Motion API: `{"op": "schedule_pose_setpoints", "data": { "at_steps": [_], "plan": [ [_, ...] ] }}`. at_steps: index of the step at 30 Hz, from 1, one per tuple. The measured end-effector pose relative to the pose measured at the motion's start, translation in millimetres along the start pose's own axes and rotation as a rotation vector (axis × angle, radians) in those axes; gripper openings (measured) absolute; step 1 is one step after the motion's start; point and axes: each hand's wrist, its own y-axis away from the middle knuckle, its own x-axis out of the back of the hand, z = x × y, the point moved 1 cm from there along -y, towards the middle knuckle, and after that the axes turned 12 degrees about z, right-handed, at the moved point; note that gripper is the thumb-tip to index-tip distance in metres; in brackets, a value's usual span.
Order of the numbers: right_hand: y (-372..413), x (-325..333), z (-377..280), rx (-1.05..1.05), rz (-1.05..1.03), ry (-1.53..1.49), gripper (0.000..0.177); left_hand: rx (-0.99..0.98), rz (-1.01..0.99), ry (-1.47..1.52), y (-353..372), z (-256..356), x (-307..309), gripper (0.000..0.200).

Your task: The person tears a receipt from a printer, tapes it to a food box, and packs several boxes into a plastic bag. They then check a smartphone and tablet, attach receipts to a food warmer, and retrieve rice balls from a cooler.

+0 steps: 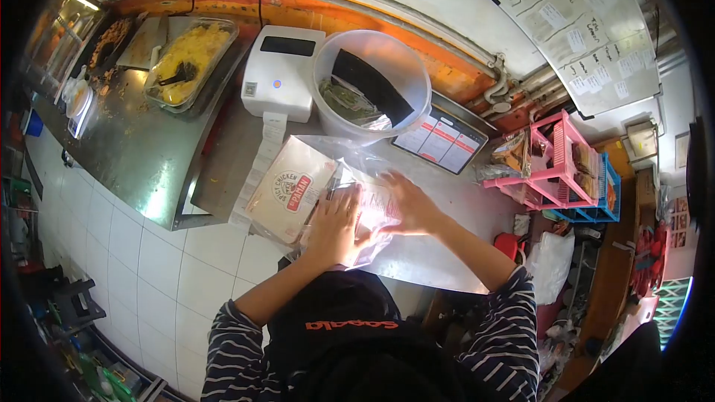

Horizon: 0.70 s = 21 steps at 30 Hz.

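On the steel counter lies a clear plastic bag (356, 150) around a cardboard food box (279, 195), printed with a red label and "Spicy Chicken". Beside the box, a shiny clear plastic package (377, 210) with pinkish print catches bright glare. My left hand (337, 229) lies over the seam between box and package, fingers stretched out flat on the plastic. My right hand (406, 207) curves round the right side of the package, its fingers bent on the plastic and its thumb at the near edge. Glare hides what is inside the package.
Behind the bag stand a white label printer (281, 67) with a paper strip and a white bucket (331, 115). A tablet (441, 141) leans at the right, near a pink rack (573, 160). A tray of yellow food (195, 59) sits on the left counter.
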Motion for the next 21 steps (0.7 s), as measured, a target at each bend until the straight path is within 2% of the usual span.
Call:
{"op": "schedule_pose_setpoints", "data": {
  "at_steps": [1, 3, 5, 8, 9, 13, 16, 17, 20, 21],
  "plan": [
    [4.3, 9.1, 2.0, -0.236, -0.202, 0.003, 0.085, 0.018, -0.076, -0.056, 1.6, 0.9, -2.1, 0.096],
    [18.3, 12.2, 10.6, -0.390, -0.453, 0.088, 0.078, 0.028, -0.079, -0.050, -1.1, 2.0, 1.1, 0.096],
    [29.6, 7.7, 19.6, -0.220, -0.548, 0.265, 0.068, 0.036, -0.088, -0.039, 0.1, 0.5, -3.2, 0.096],
    [33.4, 55.8, -23.7, 0.015, -0.562, 0.177, 0.054, -0.011, -0.051, -0.115, 3.8, -1.4, -14.2, 0.097],
    [36.1, 67.6, -41.5, 0.051, -0.577, 0.153, 0.044, 0.017, -0.091, -0.053, 0.3, 2.6, -10.2, 0.096],
    [45.4, 70.7, -82.7, 0.365, -0.491, 0.275, 0.026, 0.206, -0.136, -0.025, -13.7, 17.2, -8.7, 0.092],
    [49.3, 50.2, -108.9, 0.561, -0.489, 0.323, 0.030, 0.275, -0.046, 0.019, -18.8, 18.7, -15.8, 0.082],
    [54.5, 41.5, -110.8, 0.564, -0.479, 0.257, 0.039, 0.260, 0.012, 0.089, -17.6, 15.5, -19.5, 0.078],
    [59.2, 35.5, -93.5, 0.041, -0.479, 0.222, 0.051, 0.208, 0.155, 0.227, -11.6, -0.5, -30.0, 0.064],
    [57.3, 40.0, -81.5, -0.049, -0.416, 0.296, 0.064, 0.190, 0.190, 0.232, -15.8, -5.8, -31.8, 0.059]
  ]
}}
